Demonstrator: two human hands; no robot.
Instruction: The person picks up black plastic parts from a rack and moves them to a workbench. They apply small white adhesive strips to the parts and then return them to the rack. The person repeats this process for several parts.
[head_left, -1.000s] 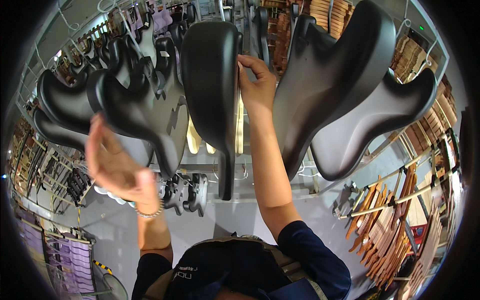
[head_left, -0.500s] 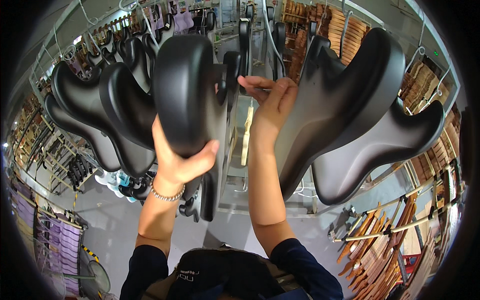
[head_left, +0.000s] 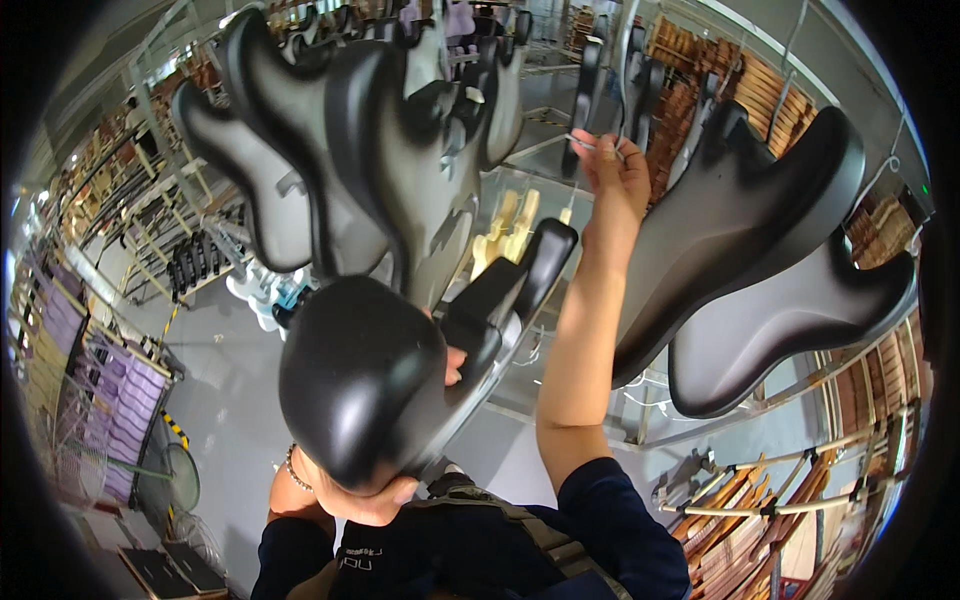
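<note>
My left hand (head_left: 345, 500) grips a glossy black electric guitar body (head_left: 350, 375) by its rounded lower end, close to my chest. The body is tilted, with its neck end pointing up and to the right; some fingertips show behind its edge. Raised at the upper right, my right hand (head_left: 618, 185) pinches a thin metal hook (head_left: 580, 142), apart from the guitar body. To the right of that forearm hangs another black-edged guitar body (head_left: 740, 230) with a grey face. More such bodies (head_left: 365, 130) hang at the upper left.
A further guitar body (head_left: 790, 330) hangs low on the right. Pale unpainted pieces (head_left: 505, 230) hang in the middle behind. Wooden parts stand on a rack (head_left: 740, 530) at the lower right. Purple bodies (head_left: 120, 400) and a fan (head_left: 180, 475) are at the left.
The guitar body in my left hand has come off the hanging row, down toward my chest, and tilted. My right hand has moved up and right in view with the hook.
</note>
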